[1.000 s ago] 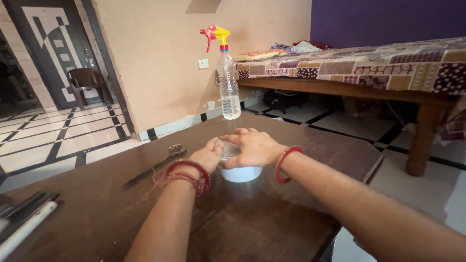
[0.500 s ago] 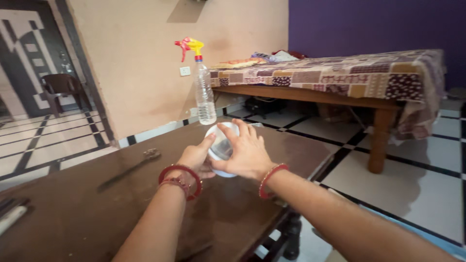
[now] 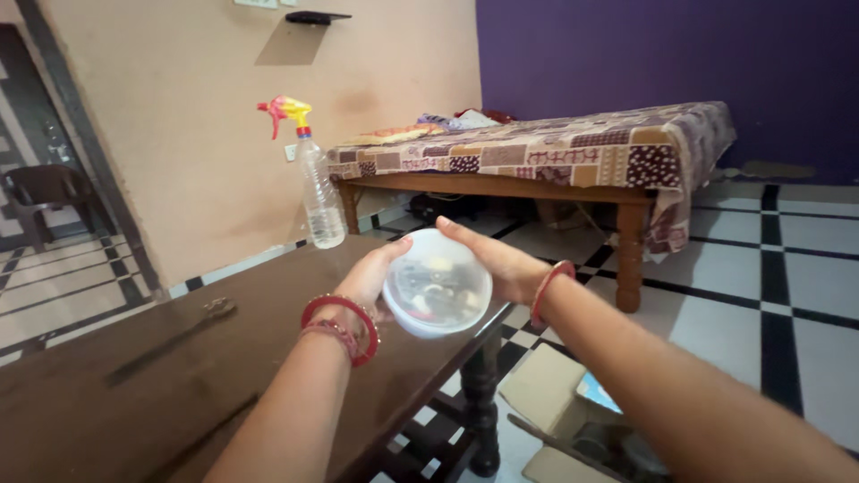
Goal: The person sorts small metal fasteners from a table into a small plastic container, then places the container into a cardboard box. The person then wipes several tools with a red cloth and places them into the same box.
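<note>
Left hand: my left hand point(image 3: 369, 279) cups the near side of the tub, fingers spread and pressed along its rim, thumb up top.
Right hand: my right hand point(image 3: 501, 266) presses flat on the far side, fingers together and stretched along the wall; both hands are clamped on it.
Tub: the round white plastic tub point(image 3: 437, 283) is in the air between my palms, over the right edge of the table, tilted so its clear lid faces me. Something dark lies inside; I cannot tell what.
Grip: I judge an even squeeze from both sides works best, firm enough to stop a slip but not enough to buckle the thin wall or pop the lid.
Tilt: tipped this far, the contents can slide, so I would level it before letting one hand go.
Table: the dark wooden table point(image 3: 161, 376) sits just below and left of the tub.
Spray bottle: a clear plastic spray bottle point(image 3: 320, 192) with a yellow and red trigger head stands at the table's far edge, well apart from my hands; no label shows on it.
Tool: a long dark metal tool point(image 3: 170, 340) lies on the left of the table.
Box: an open cardboard box point(image 3: 546, 411) sits on the floor by the table leg, a blue package inside it.
Wall: a white socket plate point(image 3: 292, 152) sits on the beige wall behind the bottle.
</note>
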